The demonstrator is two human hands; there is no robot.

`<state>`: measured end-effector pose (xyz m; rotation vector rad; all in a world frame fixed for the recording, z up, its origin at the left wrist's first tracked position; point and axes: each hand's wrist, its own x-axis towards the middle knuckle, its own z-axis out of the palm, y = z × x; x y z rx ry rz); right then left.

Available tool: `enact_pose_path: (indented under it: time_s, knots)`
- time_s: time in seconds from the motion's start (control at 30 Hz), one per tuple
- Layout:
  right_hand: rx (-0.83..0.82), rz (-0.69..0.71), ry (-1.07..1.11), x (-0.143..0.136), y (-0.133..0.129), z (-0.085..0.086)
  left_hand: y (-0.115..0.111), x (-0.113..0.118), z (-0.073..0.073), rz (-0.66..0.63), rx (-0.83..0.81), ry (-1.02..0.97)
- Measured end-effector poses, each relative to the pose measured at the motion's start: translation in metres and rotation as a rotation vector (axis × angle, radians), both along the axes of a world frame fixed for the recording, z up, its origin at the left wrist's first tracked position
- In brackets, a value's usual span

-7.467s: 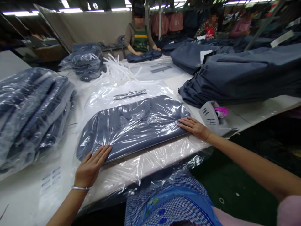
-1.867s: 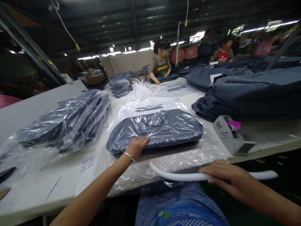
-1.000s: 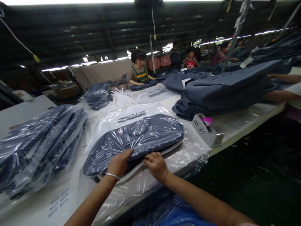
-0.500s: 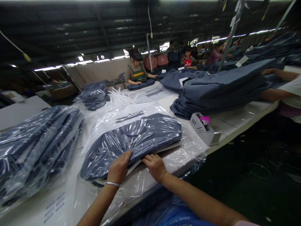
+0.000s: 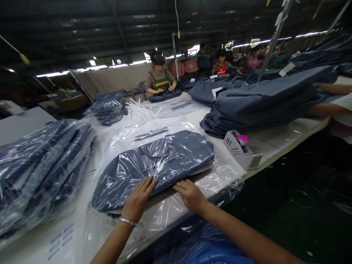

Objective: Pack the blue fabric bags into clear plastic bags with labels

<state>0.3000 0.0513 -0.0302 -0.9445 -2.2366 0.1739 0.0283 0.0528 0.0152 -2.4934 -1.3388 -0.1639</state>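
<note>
A dark blue fabric bag [image 5: 165, 157] with a short handle lies flat on the table, wrapped in shiny clear plastic. My left hand [image 5: 139, 198], a silver bracelet at its wrist, rests on the bag's near side with fingers stretched over the plastic. At the near edge, further right, my right hand [image 5: 191, 196] has its fingers pressed together on the plastic wrap; its thumb and fingertips are partly hidden. Under the bag, a stack of clear plastic sleeves [image 5: 118, 135] spreads over the table.
Plastic-wrapped blue bags [image 5: 41, 165] are piled at left, with another wrapped pile [image 5: 106, 106] behind. A grey box [image 5: 242, 152] holds something pink near the table edge. Unwrapped blue bags [image 5: 264, 102] lie at right beside a co-worker's arms. Another person [image 5: 161, 79] works across the table.
My left hand has flattened, its fingers spreading on the wrapped bag. My right hand has slid slightly right along the near edge. The person across has drawn their hands together over a folded bag.
</note>
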Motion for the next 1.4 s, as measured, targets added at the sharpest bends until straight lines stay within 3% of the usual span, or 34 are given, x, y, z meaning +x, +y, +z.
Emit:
enact_pose_path:
  time_s: [0.17,0.37,0.53,0.7,0.8,0.87,1.0,1.1,1.2,1.33,1.4]
  knots:
    - [0.061,-0.173,-0.059,0.064,-0.009,0.008,-0.006,0.005,-0.014,0.013,0.101,-0.033]
    - [0.034,-0.734,-0.151,0.16,-0.001,0.006,-0.004,0.001,-0.022,0.005,0.116,-0.016]
    - [-0.211,-0.7,-0.047,0.216,0.012,0.0,-0.002,-0.006,-0.029,0.003,0.135,-0.008]
    - [-0.192,-0.839,0.288,0.241,0.004,0.002,-0.001,-0.007,-0.031,-0.014,0.144,-0.018]
    - [-0.282,-0.887,0.415,0.241,-0.008,0.0,-0.003,-0.005,-0.03,0.02,0.12,-0.057]
    - [-0.259,-0.848,0.362,0.234,-0.015,0.003,-0.003,-0.003,-0.03,0.022,0.111,-0.078]
    - [-0.029,-0.681,0.027,0.204,-0.022,0.023,-0.003,-0.003,-0.032,0.026,0.099,-0.11]
    - [-0.031,-0.529,-0.008,0.168,-0.022,0.031,-0.001,-0.003,-0.033,0.052,0.081,-0.133]
    - [-0.326,-0.387,0.218,0.128,-0.022,0.023,0.0,-0.004,-0.034,0.072,0.046,-0.147]
    - [-0.978,-0.386,0.904,0.092,-0.015,0.013,0.001,-0.005,-0.035,0.084,0.033,-0.155]
    - [-1.144,-0.362,1.207,0.084,-0.006,0.014,0.001,-0.005,-0.035,0.074,0.04,-0.153]
